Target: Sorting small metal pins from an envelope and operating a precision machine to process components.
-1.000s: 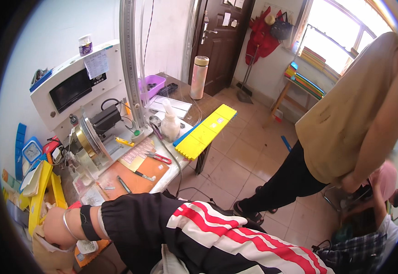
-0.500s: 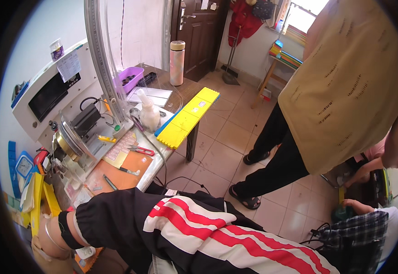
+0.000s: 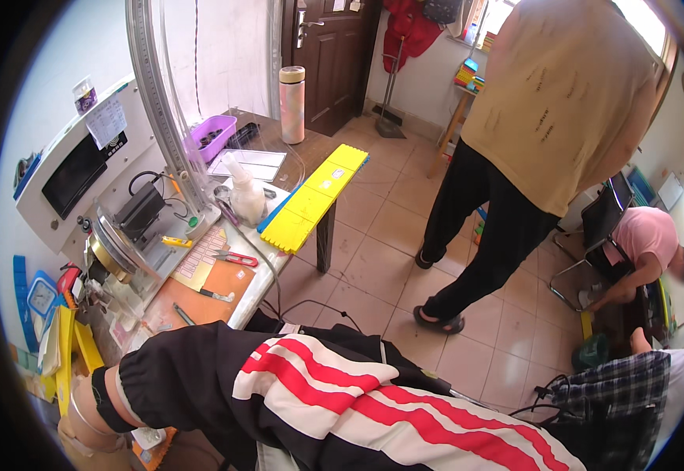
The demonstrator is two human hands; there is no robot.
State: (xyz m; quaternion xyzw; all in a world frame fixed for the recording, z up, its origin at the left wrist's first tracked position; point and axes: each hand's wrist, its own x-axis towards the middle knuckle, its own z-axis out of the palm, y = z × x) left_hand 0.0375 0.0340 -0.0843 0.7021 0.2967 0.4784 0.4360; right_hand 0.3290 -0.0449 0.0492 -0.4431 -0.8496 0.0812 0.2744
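View swings right toward a pink-shirted co-worker [image 3: 647, 239], leaving the right hand [image 3: 81, 424] barely framed beside a long yellow strip [image 3: 63, 353], grip unreadable.

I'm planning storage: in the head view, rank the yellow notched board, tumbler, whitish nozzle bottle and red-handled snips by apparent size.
1. Yellow notched board
2. Tumbler and whitish nozzle bottle: too close to rank; one taller, one wider
3. Red-handled snips

Black-sleeved arm [image 3: 173, 369] at cluttered workbench [image 3: 256, 293]
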